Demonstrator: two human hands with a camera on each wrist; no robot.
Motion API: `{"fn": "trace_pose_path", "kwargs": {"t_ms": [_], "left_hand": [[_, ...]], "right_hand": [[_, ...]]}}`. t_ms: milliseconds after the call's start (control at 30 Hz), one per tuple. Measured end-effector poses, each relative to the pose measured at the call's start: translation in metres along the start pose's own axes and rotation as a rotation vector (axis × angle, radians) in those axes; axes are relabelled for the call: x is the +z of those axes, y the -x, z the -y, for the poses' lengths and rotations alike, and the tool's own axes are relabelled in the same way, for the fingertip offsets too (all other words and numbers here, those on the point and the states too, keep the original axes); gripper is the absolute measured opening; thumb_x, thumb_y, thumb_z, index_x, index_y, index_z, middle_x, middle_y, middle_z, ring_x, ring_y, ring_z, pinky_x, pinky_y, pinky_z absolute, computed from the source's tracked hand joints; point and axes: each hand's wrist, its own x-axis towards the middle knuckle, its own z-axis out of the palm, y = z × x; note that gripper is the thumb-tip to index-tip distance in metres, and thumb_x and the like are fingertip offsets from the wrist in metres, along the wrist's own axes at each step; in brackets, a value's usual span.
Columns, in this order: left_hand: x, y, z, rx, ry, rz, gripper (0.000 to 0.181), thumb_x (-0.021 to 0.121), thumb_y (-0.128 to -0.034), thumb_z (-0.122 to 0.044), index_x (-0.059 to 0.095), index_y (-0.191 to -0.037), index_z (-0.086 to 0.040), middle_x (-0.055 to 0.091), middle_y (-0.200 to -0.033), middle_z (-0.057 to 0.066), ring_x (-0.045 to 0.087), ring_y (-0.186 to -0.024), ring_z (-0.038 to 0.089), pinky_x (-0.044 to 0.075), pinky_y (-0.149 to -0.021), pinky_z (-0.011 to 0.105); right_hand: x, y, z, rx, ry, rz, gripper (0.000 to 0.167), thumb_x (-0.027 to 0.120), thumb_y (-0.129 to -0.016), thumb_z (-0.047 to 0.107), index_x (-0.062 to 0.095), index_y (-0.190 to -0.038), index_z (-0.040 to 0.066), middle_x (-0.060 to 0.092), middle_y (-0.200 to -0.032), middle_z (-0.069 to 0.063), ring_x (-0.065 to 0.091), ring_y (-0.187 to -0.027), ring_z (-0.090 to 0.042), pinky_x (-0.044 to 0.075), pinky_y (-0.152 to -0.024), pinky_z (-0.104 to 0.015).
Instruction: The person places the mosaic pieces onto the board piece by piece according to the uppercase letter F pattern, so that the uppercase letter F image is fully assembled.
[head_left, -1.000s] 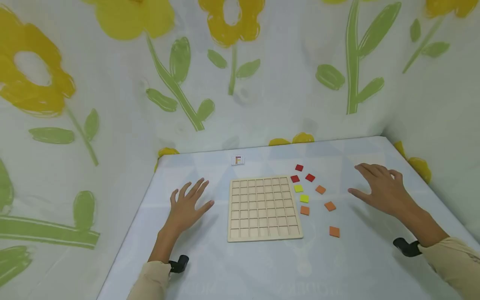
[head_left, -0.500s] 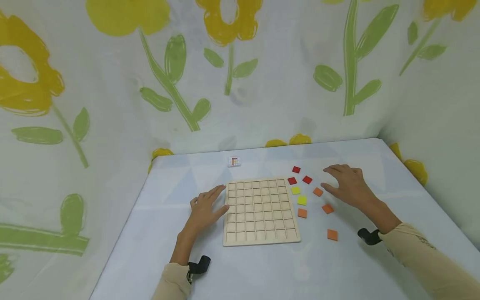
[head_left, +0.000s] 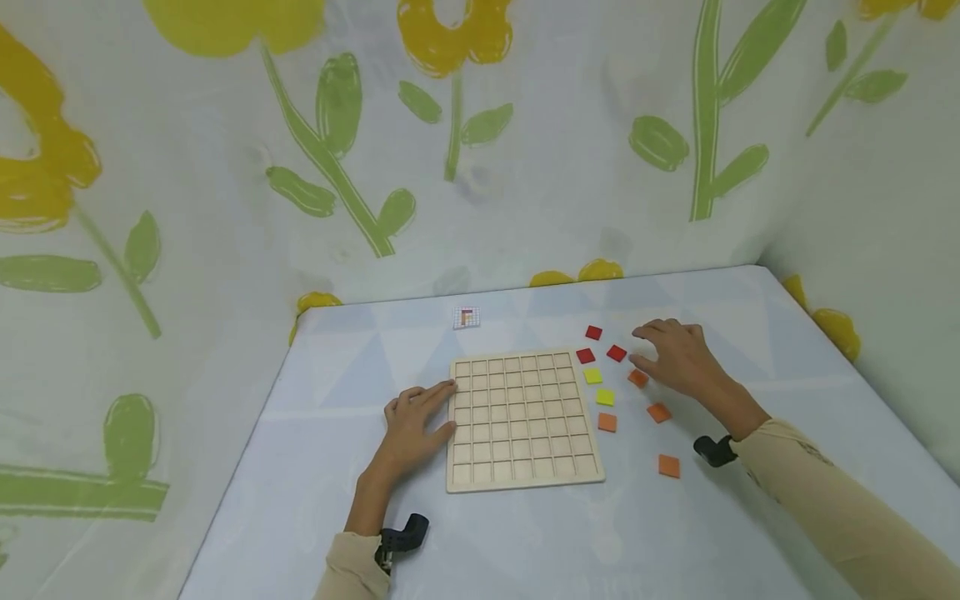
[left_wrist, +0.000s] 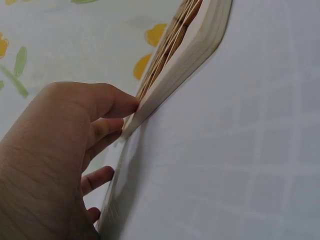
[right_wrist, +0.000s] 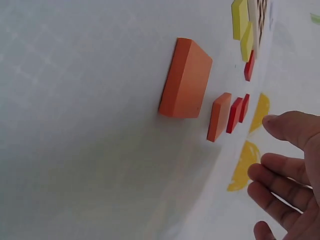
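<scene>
A pale wooden grid board [head_left: 525, 425] lies flat on the table. My left hand [head_left: 408, 433] is at its left side; in the left wrist view the thumb [left_wrist: 122, 102] and a finger touch the board's edge [left_wrist: 185, 62], the other fingers loosely spread. My right hand [head_left: 681, 360] hovers over the tiles right of the board, thumb and fingers apart, holding nothing. Closest below its fingertips are a red tile [head_left: 617, 353] and an orange tile [head_left: 638, 378]. Two more red tiles [head_left: 593, 332], two yellow tiles [head_left: 605, 397] and several orange tiles [head_left: 659, 412] lie around.
Behind the board lies a small card [head_left: 467, 317] printed with a coloured grid pattern. The pale table [head_left: 525, 542] meets a flower-printed cloth wall [head_left: 555, 208] at its back. More of that cloth rises at both sides.
My left hand has moved right, from beside the board to its left edge. My right hand has moved left, closer to the red and orange tiles. The tiles lie as before.
</scene>
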Motion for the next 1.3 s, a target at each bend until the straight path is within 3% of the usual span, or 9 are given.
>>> {"fn": "trace_pose_path", "kwargs": {"t_ms": [200, 467, 800, 1000, 1300], "left_hand": [[0.0, 0.003, 0.0, 0.011, 0.028, 0.005, 0.057, 0.061, -0.0948, -0.033, 0.05, -0.15, -0.022, 0.041, -0.155, -0.011, 0.038, -0.128, 0.029, 0.027, -0.097, 0.051], [0.001, 0.004, -0.002, 0.012, 0.026, 0.009, 0.057, 0.061, -0.0949, -0.033, 0.05, -0.149, -0.02, 0.042, -0.155, -0.011, 0.044, -0.101, 0.02, 0.031, -0.083, 0.039], [0.0, 0.005, -0.002, 0.015, -0.001, -0.012, 0.057, 0.062, -0.0944, -0.033, 0.051, -0.149, -0.021, 0.043, -0.154, -0.012, 0.045, -0.1, 0.018, 0.032, -0.082, 0.039], [0.001, 0.005, -0.002, 0.006, -0.004, -0.007, 0.057, 0.062, -0.0947, -0.034, 0.05, -0.15, -0.023, 0.042, -0.154, -0.014, 0.044, -0.1, 0.017, 0.031, -0.082, 0.038], [0.002, 0.005, 0.0, 0.011, -0.012, -0.004, 0.057, 0.061, -0.0954, -0.035, 0.049, -0.15, -0.023, 0.041, -0.155, -0.015, 0.044, -0.1, 0.018, 0.031, -0.082, 0.038]], "right_hand": [[0.007, -0.012, 0.005, 0.012, 0.01, 0.041, 0.046, 0.072, -0.091, 0.027, 0.064, -0.128, 0.0, 0.059, -0.129, -0.023, 0.048, -0.122, -0.041, 0.029, -0.101, -0.061], [0.016, -0.022, 0.009, 0.023, -0.002, 0.096, 0.045, 0.074, -0.089, 0.027, 0.066, -0.124, -0.001, 0.062, -0.123, -0.023, 0.052, -0.115, -0.04, 0.031, -0.099, -0.062], [0.019, -0.029, 0.011, 0.013, -0.037, 0.114, 0.037, 0.077, -0.088, 0.019, 0.068, -0.116, -0.002, 0.065, -0.105, -0.015, 0.057, -0.1, -0.034, 0.034, -0.095, -0.057], [0.016, -0.03, 0.012, 0.004, -0.058, 0.11, 0.034, 0.077, -0.088, 0.017, 0.069, -0.115, -0.002, 0.065, -0.104, -0.015, 0.057, -0.099, -0.034, 0.035, -0.093, -0.056], [0.005, -0.024, 0.02, -0.089, -0.092, 0.04, 0.029, 0.076, -0.087, 0.015, 0.07, -0.112, 0.0, 0.066, -0.103, -0.013, 0.057, -0.098, -0.031, 0.034, -0.093, -0.054]]}}
